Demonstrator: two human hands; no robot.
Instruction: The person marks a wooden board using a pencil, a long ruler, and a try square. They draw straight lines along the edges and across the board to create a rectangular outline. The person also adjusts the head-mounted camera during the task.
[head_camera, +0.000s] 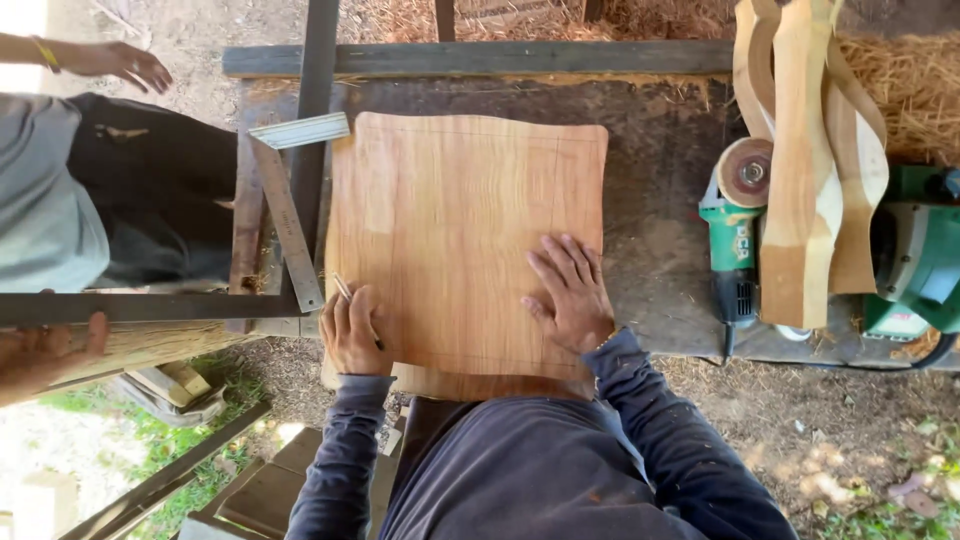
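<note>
A squarish reddish wooden board with rounded edges lies flat on a dark workbench. Faint pencil lines run near its borders. My left hand rests at the board's near left corner, closed around a pencil whose end sticks up past the fingers. My right hand lies flat on the board's near right part, fingers spread, pressing it down.
A metal try square lies left of the board. A green angle grinder, curved wooden pieces and another green power tool sit at the right. Another person stands at the left. Straw lies behind the bench.
</note>
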